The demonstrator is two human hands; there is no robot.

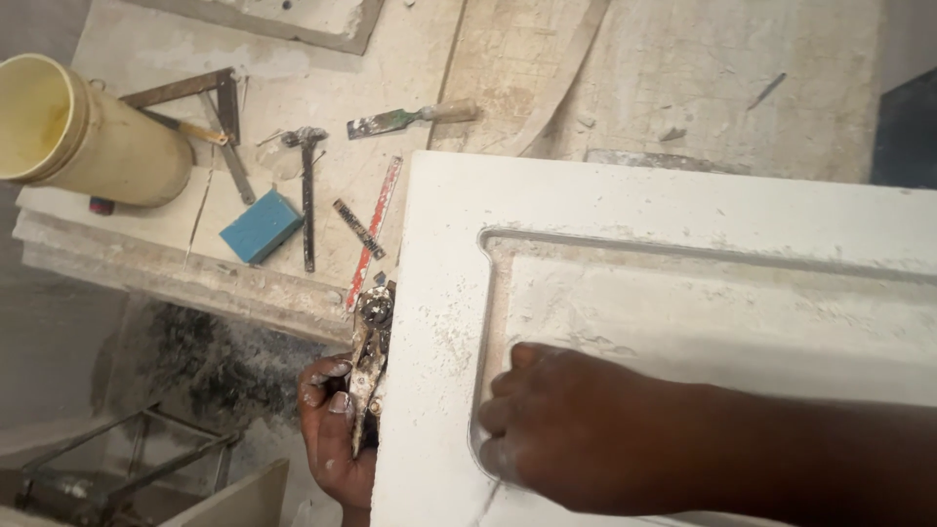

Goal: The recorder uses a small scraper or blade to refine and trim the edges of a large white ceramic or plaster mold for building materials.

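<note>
**White panel under both hands at the bench edge**

Nearest to us, at about 5 o'clock, our right hand lies knuckles-up on the white panel, fingers curled down into the recessed groove; whether they pinch anything we cannot tell. At 7 o'clock our left hand is clenched around a crusted metal clamp at the panel's left edge.

The panel covers the right half of the view, from 6 to 3 o'clock, lying flat. We judge it stiff, broad and fairly heavy, its coating dusty and likely to chip at the corners; the plain outer border looks the safest place to take hold, not the thin groove lip.

Farther off, toward 10 o'clock, lie a blue block, a hammer, a red ruler and a metal square. At 12 o'clock rests a chisel, and at 9 o'clock a yellow bucket on its side.
</note>
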